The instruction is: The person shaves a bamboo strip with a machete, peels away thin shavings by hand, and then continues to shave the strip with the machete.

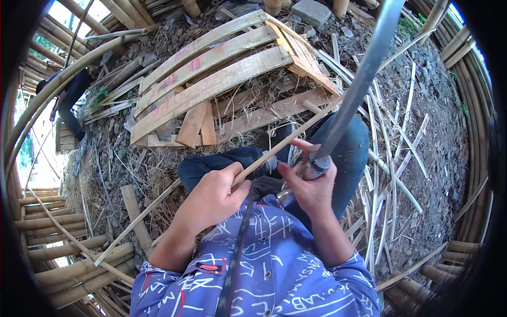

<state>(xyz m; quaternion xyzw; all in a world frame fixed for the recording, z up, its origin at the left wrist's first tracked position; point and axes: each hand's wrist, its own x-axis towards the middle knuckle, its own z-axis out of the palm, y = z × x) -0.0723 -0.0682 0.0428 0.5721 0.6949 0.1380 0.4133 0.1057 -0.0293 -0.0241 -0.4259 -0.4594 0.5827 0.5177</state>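
While the left hand (208, 202) is squeezing a thin strip (288, 138) between its thumb and curled fingers, the right hand (314, 187) is wrapping around the handle end (318, 164) of a long metal blade (353, 87). The strip is slanting up over the lap, and it is pointing toward the right corner of the wooden frame (214, 91) on the ground (414, 195). The blade is leaning up and away on the strip's right side.

The strip is looking light and a bit springy, so it is probably bending some but snapping if pushed too hard. Its sides are perhaps hiding sharp splinters. A snug pinch near its low end is seeming best, with fingers staying off the edges. The blade is looking stiff and heavier, and its handle is seeming the only safe place for holding.

More loose strips (374, 185) are lying on the ground past the right knee (348, 140). Another person (73, 95) is bending near the far left edge of the ground.
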